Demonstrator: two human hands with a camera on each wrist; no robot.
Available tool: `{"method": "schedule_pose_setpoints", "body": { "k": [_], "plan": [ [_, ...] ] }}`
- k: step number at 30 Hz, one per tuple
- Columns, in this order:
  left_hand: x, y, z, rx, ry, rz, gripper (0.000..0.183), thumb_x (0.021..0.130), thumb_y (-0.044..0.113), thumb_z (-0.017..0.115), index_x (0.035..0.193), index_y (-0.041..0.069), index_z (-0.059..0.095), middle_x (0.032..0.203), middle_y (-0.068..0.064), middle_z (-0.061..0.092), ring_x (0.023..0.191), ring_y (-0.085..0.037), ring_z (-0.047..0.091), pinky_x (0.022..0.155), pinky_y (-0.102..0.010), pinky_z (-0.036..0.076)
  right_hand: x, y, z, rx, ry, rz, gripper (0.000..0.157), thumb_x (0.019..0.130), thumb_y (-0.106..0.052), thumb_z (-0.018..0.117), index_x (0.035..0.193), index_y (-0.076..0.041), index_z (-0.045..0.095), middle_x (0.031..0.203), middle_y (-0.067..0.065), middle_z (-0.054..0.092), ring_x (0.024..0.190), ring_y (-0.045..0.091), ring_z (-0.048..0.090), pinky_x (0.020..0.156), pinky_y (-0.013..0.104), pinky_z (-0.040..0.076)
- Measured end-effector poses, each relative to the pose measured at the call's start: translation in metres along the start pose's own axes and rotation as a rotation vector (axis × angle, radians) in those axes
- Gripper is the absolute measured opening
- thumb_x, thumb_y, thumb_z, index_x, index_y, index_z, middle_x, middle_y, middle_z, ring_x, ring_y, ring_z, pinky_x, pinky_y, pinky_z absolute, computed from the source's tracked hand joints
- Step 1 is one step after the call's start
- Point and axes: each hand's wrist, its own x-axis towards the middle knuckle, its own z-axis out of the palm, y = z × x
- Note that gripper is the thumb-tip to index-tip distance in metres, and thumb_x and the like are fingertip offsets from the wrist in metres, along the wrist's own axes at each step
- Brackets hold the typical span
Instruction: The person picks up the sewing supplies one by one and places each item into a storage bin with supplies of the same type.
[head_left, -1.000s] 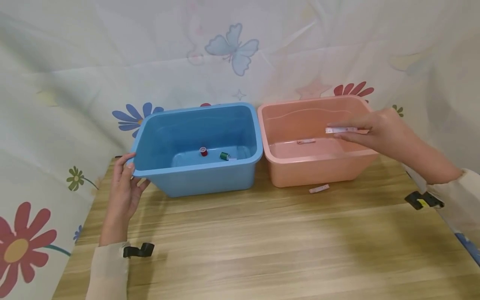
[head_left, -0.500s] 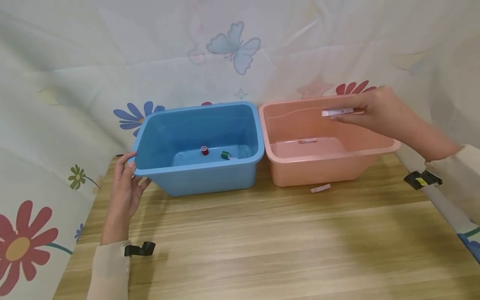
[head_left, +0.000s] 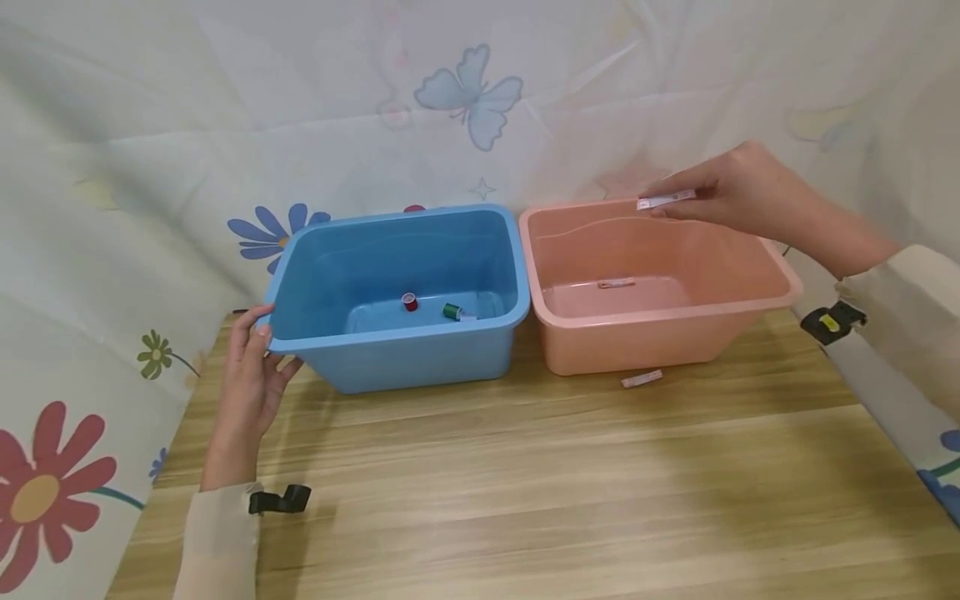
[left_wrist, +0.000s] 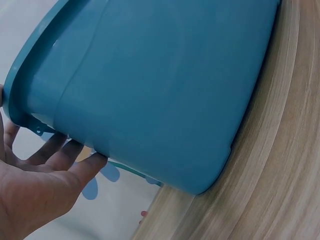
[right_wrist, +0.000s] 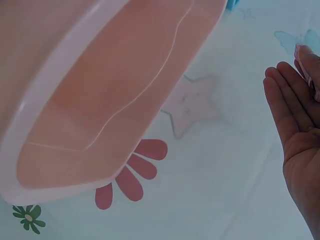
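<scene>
My left hand [head_left: 251, 375] holds the front-left corner of the blue plastic bin [head_left: 420, 358], its fingers at the rim and against the outer side. In the left wrist view, fingertips touch the wall of the bin [left_wrist: 150, 90]. Above the back rim of the pink plastic bin [head_left: 622, 346], my right hand [head_left: 750, 192] pinches a slim white strip [head_left: 666, 200] with small printed marks. A similar pinkish strip [head_left: 617, 283] lies inside the pink bin. Another slim strip [head_left: 642, 379] rests on the table in front of it.
Inside the blue bin lie a red thread spool [head_left: 409, 302] and a green thread spool [head_left: 452, 312], with a small whitish piece beside the green one. Both bins stand side by side on a wooden table [head_left: 480, 483], against a patterned curtain [head_left: 337, 108].
My right hand has risen from over the pink bin's inside to its back rim, still pinching the white strip. The left hand stays on the blue bin.
</scene>
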Motion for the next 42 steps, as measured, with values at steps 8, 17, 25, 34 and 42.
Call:
{"method": "schedule_pose_setpoints", "body": {
  "k": [8,17,25,34,42],
  "plan": [
    [-0.001,-0.001,0.001,-0.02,0.002,0.003,0.04,0.11,0.021,0.045,0.149,0.021,0.038,0.162,-0.012,0.023,0.126,-0.023,0.055,0.093,-0.031,0.053,0.021,0.01,0.0,-0.037,-0.122,0.143,0.029,0.096,-0.03,0.074,0.122,-0.019,0.076,0.055,-0.006,0.056,0.048,0.009,0.039,0.051,0.026,0.032],
    [0.002,-0.003,0.005,-0.009,0.006,-0.021,0.039,0.11,0.024,0.046,0.149,0.023,0.039,0.162,-0.011,0.022,0.136,-0.031,0.046,0.094,-0.03,0.052,0.033,0.017,0.005,-0.008,-0.189,0.184,0.032,0.099,-0.035,0.068,0.125,-0.017,0.074,0.067,0.001,0.06,0.058,0.016,0.045,0.054,0.028,0.035],
    [0.005,-0.004,0.006,0.002,-0.006,-0.027,0.04,0.11,0.025,0.045,0.15,0.024,0.037,0.163,-0.009,0.021,0.14,-0.035,0.042,0.095,-0.03,0.051,0.037,0.022,0.005,-0.004,-0.232,0.216,0.031,0.1,-0.034,0.066,0.124,-0.014,0.074,0.082,0.003,0.071,0.068,0.02,0.052,0.058,0.03,0.039],
    [0.003,-0.003,0.005,0.018,0.009,-0.04,0.039,0.11,0.025,0.045,0.149,0.024,0.038,0.163,-0.009,0.021,0.138,-0.034,0.043,0.094,-0.029,0.051,0.038,0.024,0.01,0.031,-0.219,0.219,0.03,0.1,-0.034,0.066,0.122,-0.014,0.074,0.095,0.006,0.074,0.076,0.021,0.054,0.063,0.028,0.041],
    [0.004,-0.003,0.006,0.018,-0.011,-0.029,0.041,0.11,0.026,0.045,0.15,0.024,0.037,0.163,-0.012,0.02,0.14,-0.034,0.042,0.095,-0.028,0.051,0.04,0.025,0.01,0.024,-0.2,0.189,0.028,0.1,-0.029,0.067,0.121,-0.012,0.074,0.1,0.008,0.075,0.076,0.021,0.056,0.064,0.028,0.044]
  ]
}}
